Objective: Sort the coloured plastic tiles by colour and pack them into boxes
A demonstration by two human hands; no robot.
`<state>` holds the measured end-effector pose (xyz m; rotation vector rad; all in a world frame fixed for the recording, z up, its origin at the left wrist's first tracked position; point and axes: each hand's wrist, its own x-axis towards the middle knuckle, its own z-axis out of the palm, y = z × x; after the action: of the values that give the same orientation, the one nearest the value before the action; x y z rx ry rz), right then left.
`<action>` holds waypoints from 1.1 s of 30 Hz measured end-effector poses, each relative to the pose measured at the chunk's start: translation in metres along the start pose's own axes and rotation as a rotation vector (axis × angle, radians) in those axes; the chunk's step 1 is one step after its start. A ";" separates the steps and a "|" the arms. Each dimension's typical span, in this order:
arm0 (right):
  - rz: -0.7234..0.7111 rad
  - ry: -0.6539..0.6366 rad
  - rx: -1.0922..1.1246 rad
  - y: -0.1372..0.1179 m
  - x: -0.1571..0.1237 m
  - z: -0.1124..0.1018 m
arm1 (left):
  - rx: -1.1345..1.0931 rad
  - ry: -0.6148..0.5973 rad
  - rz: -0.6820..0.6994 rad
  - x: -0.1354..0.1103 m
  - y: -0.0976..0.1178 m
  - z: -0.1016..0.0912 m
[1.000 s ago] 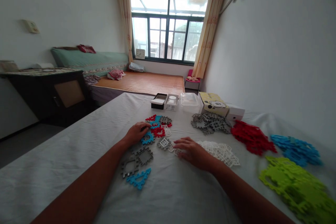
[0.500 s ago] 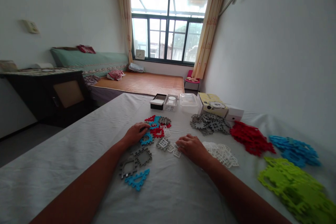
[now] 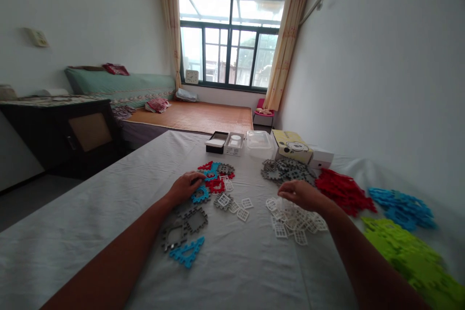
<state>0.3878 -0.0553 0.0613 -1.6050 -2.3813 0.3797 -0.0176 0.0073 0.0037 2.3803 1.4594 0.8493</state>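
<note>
My left hand (image 3: 186, 187) lies with its fingers slightly bent and loosely apart, fingertips at the edge of a cluster of blue, red and grey interlocking plastic pieces. Nearest to it are a blue toothed piece (image 3: 200, 194) and a red one (image 3: 215, 185). My right hand (image 3: 303, 194) hovers over a pile of white lattice window pieces (image 3: 290, 225). Its fingers are pinched together, and a blurred white window piece seems to be under the fingertips. Between the hands lie loose white window pieces (image 3: 243, 214) beside a grey toothed square (image 3: 221, 201) with a white lattice on it.
Grey frames (image 3: 196, 219) and a blue triangle (image 3: 187, 252) lie nearer me. Piles of grey (image 3: 288, 170), red (image 3: 343, 191), blue (image 3: 401, 207) and green pieces (image 3: 410, 256) line the right side. Small boxes (image 3: 234, 144), a clear plastic tub (image 3: 259, 141) and a yellow carton (image 3: 292, 146) stand behind.
My right hand has moved right, from the loose white window pieces to above the white pile, uncovering the pieces it hid. My left hand has stayed beside the coloured cluster.
</note>
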 end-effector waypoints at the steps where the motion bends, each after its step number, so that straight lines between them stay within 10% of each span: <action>1: -0.008 0.040 -0.026 -0.001 0.000 0.002 | 0.003 -0.003 -0.001 0.000 0.000 0.000; 5: -0.094 0.208 0.003 -0.031 0.008 0.028 | 0.006 -0.008 0.001 0.000 -0.002 0.000; 14: -0.337 0.050 -0.182 -0.084 0.015 0.069 | -0.011 -0.003 -0.009 -0.001 0.000 0.000; 25: 0.051 0.035 -0.209 -0.029 0.002 0.014 | -0.011 -0.007 -0.010 -0.001 0.000 0.000; 33: -0.316 0.102 -0.037 -0.087 0.005 0.055 | -0.021 -0.009 -0.005 -0.002 0.000 0.000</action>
<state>0.2923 -0.0867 0.0403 -1.1995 -2.5179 0.1874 -0.0182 0.0058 0.0033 2.3619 1.4450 0.8476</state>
